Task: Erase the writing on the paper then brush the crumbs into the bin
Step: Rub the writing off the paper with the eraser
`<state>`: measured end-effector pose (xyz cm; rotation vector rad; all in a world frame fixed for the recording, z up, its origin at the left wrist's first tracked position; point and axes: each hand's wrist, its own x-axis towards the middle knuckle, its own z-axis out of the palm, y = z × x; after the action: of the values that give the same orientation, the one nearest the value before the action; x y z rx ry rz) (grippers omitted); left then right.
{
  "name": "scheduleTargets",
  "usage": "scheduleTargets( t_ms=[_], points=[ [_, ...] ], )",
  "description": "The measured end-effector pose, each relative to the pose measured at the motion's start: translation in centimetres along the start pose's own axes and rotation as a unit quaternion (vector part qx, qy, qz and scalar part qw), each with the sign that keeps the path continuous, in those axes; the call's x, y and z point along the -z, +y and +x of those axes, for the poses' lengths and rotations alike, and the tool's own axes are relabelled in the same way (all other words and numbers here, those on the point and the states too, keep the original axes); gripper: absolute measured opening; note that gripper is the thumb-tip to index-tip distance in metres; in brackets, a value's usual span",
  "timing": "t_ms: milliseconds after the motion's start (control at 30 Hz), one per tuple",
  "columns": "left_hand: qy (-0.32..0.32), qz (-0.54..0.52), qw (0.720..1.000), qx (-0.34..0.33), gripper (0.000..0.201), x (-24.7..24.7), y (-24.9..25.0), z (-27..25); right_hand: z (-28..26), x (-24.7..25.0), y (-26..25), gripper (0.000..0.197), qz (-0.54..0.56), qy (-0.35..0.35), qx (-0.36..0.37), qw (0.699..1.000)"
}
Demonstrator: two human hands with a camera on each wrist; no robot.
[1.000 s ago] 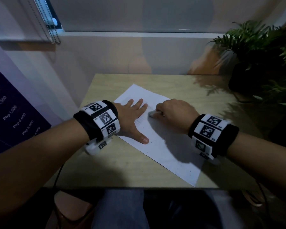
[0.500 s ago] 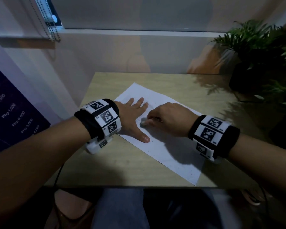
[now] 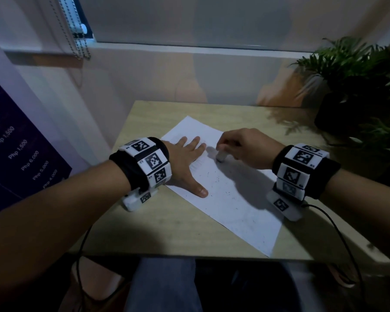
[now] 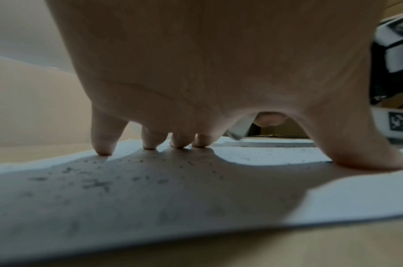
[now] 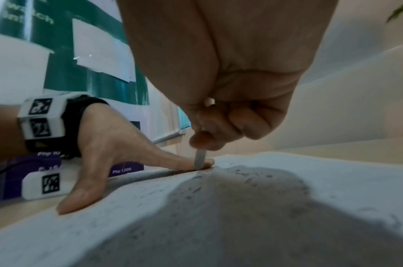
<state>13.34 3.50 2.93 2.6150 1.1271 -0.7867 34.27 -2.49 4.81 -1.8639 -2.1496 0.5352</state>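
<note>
Lying slantwise on the pale wood-grain table (image 3: 167, 226), the thin white paper (image 3: 241, 206) is strewn with dark rubber crumbs (image 3: 216, 180), while faint pencil lines are left just beside the left hand (image 3: 185, 161). Erasing is judged partly done; brushing is not begun, and no bin is seen. The sheet is pinned by flat, spread fingers (image 4: 104, 144). A small whitish eraser (image 3: 221, 156) is pinched upright by the right hand (image 3: 245, 146).
</note>
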Motion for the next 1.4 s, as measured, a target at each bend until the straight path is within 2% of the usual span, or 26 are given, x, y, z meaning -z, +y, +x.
scheduleTargets(
  t_ms=[100,267,333,433,600,800,900,967,1067,1133,1200,1333,1400],
  points=[
    [-0.001,0.0,1.0,-0.002,0.141,0.0,-0.1,0.0,0.2,0.1,0.6,0.014,-0.029,-0.021,0.008,0.999],
    [-0.003,-0.001,1.0,-0.003,0.143,0.0,-0.2,0.1,0.9,0.3,0.9,0.027,-0.111,0.002,-0.047,0.993],
    [-0.004,-0.002,1.0,-0.005,0.145,0.0,-0.2,0.3,0.9,-0.3,0.1,0.033,-0.134,0.001,-0.03,0.99],
    [-0.003,-0.003,1.0,-0.005,0.146,-0.1,-0.3,0.4,1.0,-0.9,-1.4,0.035,-0.138,-0.041,0.009,0.99],
    [-0.008,-0.002,1.0,-0.003,0.143,0.2,-0.1,0.0,3.3,1.0,-0.2,0.042,-0.194,-0.008,-0.07,0.978],
    [0.008,-0.01,1.0,-0.005,0.14,0.2,0.1,-0.2,2.8,-0.4,-2.0,0.036,-0.176,-0.054,0.01,0.983],
    [0.011,-0.009,1.0,0.002,0.141,0.2,0.2,-0.2,3.9,0.8,-0.6,0.044,-0.182,-0.034,-0.035,0.982],
    [0.009,-0.003,1.0,0.004,0.142,0.1,0.1,-0.1,4.3,1.1,0.1,0.042,-0.203,-0.01,-0.059,0.977],
    [0.017,-0.007,1.0,0.0,0.143,0.1,0.1,-0.1,3.5,0.2,-0.9,0.04,-0.218,-0.017,-0.022,0.976],
    [0.017,-0.014,1.0,-0.004,0.142,0.2,0.0,0.0,2.6,-0.5,-1.7,0.038,-0.194,-0.046,0.029,0.979],
    [0.016,-0.012,1.0,-0.004,0.144,0.2,-0.1,0.1,2.4,-0.6,-1.6,0.04,-0.163,-0.064,0.042,0.984],
    [0.018,-0.001,1.0,0.003,0.143,0.1,0.1,-0.1,3.6,0.7,0.2,0.042,-0.203,-0.023,-0.032,0.978],
    [0.018,0.0,1.0,0.003,0.142,0.2,0.2,-0.3,3.6,0.4,-0.2,0.041,-0.229,-0.01,-0.038,0.973]
  ],
)
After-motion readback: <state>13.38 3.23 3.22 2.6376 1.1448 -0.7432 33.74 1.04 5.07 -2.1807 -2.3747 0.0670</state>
